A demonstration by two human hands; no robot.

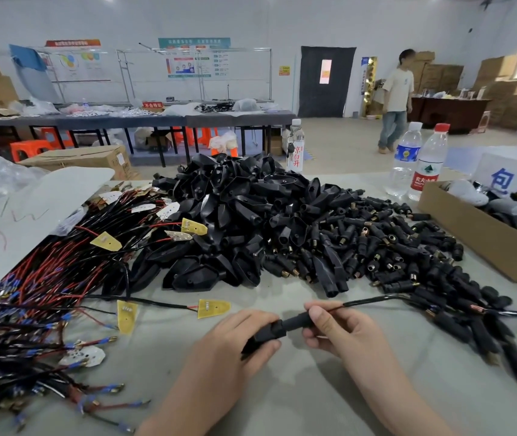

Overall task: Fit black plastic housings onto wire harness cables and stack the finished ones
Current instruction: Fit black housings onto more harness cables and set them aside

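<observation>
Closest to the camera, at 6 o'clock on the worktop (282, 398), a black housing (282, 329) is held between two hands just above the surface. Its wider end is gripped by the curled fingers of the left hand (244, 336), so the part is steadied; its narrow neck is pinched between thumb and fingers of the right hand (342, 328), where the cable (373, 301) enters. The cable is led away toward 2 o'clock, clear of both wrists, which suggests it is being seated in the neck; whether it is fully home cannot be told. Supplies are laid within reach: loose housings (228, 215) are heaped at 12 o'clock, small brass-tipped connectors (392, 247) are spread at 1 o'clock, and red-and-black wire harnesses (46, 278) are fanned at 9 o'clock. Fitted cables (483, 328) are laid side by side at 3 o'clock, probably as the finished stack, near the right hand so each can be set down with a short move. A cardboard box (483, 240) and water bottles (428, 166) are kept at 2 o'clock, beyond the parts.
</observation>
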